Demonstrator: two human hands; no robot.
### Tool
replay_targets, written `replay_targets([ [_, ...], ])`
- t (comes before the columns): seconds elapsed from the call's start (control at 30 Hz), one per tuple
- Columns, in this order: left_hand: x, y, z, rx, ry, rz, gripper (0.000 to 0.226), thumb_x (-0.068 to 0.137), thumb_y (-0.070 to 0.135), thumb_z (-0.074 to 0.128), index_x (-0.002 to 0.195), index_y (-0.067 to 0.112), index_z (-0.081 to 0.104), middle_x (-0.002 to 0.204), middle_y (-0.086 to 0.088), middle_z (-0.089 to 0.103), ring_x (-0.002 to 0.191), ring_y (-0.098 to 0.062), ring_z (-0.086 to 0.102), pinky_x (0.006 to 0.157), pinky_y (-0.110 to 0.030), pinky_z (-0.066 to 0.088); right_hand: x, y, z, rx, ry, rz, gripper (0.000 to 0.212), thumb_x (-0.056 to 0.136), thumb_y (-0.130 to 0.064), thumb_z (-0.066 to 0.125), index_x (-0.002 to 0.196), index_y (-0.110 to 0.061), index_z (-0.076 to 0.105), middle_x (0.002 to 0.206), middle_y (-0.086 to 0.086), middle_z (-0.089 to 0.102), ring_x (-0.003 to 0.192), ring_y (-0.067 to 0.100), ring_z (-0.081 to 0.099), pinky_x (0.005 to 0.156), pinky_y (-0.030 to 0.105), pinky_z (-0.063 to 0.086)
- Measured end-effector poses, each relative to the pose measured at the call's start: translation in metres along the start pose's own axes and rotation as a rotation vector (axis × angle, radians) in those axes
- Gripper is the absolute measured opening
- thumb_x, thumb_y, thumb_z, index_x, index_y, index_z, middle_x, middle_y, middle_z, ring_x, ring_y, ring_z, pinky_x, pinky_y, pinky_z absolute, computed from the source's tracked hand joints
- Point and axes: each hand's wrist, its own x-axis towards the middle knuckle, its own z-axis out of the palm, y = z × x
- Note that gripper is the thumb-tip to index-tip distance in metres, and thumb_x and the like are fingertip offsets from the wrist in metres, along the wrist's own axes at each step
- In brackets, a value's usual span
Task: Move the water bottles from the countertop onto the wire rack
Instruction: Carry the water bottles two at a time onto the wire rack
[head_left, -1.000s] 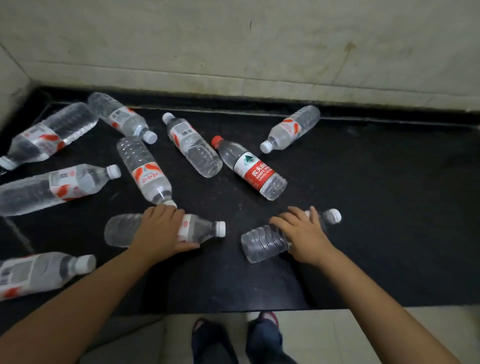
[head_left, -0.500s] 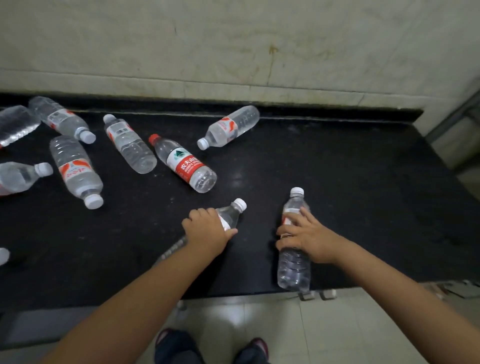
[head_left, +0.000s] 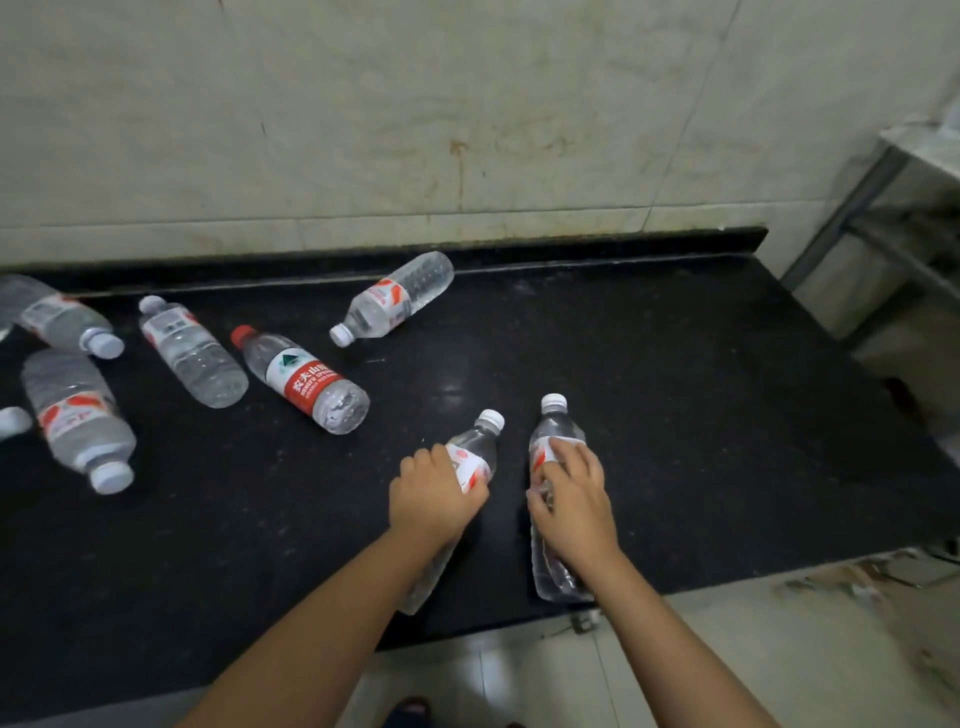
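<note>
Bottles lie scattered over the black countertop (head_left: 675, 389), six on their sides toward the left and back, two in hand near the front edge. Rack (head_left: 893, 228) shows as a grey frame past the counter's right end, blurred, shelves hard to make out; that is presumably where both bottles go. Step in hand, as I judge it: carry the pair off the counter to the right. To do it well: lift both clear of the surface before swinging right, keep them apart so they do not knock, and grip at the labelled waist where the thin plastic flexes least; water inside will slosh, so move steadily. Right bottle (head_left: 551, 551), white cap away from the person, base near the counter's front edge. Left bottle (head_left: 475, 452), tilted, cap up and to the right, lower body hidden behind the forearm. Whether either base touches the counter, cannot tell. Right hand (head_left: 574, 499) wraps its bottle's middle, fingers curled over the label, closed tight around it. Left hand (head_left: 434, 493) likewise clenched round its bottle just below the label, knuckles up. Caps of the two sit near each other, not touching.
</note>
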Motion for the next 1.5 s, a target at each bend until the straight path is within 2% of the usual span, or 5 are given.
replay_targets([
  [0.13, 0.003, -0.001, -0.002, -0.127, -0.11, 0.026, 0.073, 0.084, 0.046, 0.053, 0.14, 0.011, 0.022, 0.135, -0.009, 0.042, 0.124, -0.027, 0.042, 0.099, -0.038, 0.039, 0.007, -0.009, -0.006, -0.027, -0.087, 0.19, 0.055, 0.083, -0.018, 0.056, 0.133, -0.013, 0.033, 0.153, 0.008, 0.01, 0.138, 0.029, 0.014, 0.102, 0.04, 0.038],
  [0.4, 0.014, -0.007, -0.003, -0.124, -0.122, 0.034, 0.072, 0.082, 0.049, 0.054, 0.137, 0.012, 0.026, 0.132, -0.01, 0.045, 0.121, -0.028, 0.043, 0.097, -0.039, 0.04, 0.032, -0.026, -0.004, -0.16, -0.144, 0.451, 0.087, 0.08, -0.035, 0.061, 0.145, -0.022, 0.004, 0.14, 0.017, 0.023, 0.124, 0.035, 0.035, 0.097, 0.043, 0.041],
  [0.9, 0.027, 0.011, -0.006, -0.041, -0.133, 0.089, 0.071, 0.085, 0.043, 0.055, 0.137, 0.004, 0.025, 0.133, -0.019, 0.042, 0.123, -0.033, 0.039, 0.098, -0.042, 0.038, 0.02, -0.017, -0.009, -0.056, -0.061, 0.52, 0.078, 0.086, -0.037, 0.057, 0.145, -0.029, 0.007, 0.138, 0.016, 0.03, 0.123, 0.032, 0.039, 0.097, 0.042, 0.041],
  [1.13, 0.014, 0.065, -0.021, -0.045, -0.049, 0.251, 0.07, 0.09, 0.037, 0.05, 0.139, -0.002, 0.019, 0.134, -0.023, 0.04, 0.123, -0.036, 0.037, 0.098, -0.044, 0.037, -0.024, 0.014, -0.069, 0.025, 0.268, 0.509, 0.076, 0.087, -0.035, 0.055, 0.145, -0.023, 0.006, 0.135, 0.016, 0.031, 0.115, 0.031, 0.045, 0.09, 0.037, 0.045],
  [1.5, -0.066, 0.326, -0.062, -0.412, 0.227, 0.647, 0.08, 0.088, 0.036, 0.054, 0.142, -0.002, 0.01, 0.139, -0.022, 0.033, 0.125, -0.035, 0.031, 0.103, -0.042, 0.031, -0.063, 0.125, -0.286, -0.038, 0.761, 0.269, 0.079, 0.088, -0.033, 0.055, 0.146, -0.012, 0.007, 0.14, 0.022, 0.026, 0.124, 0.034, 0.037, 0.102, 0.037, 0.036],
])
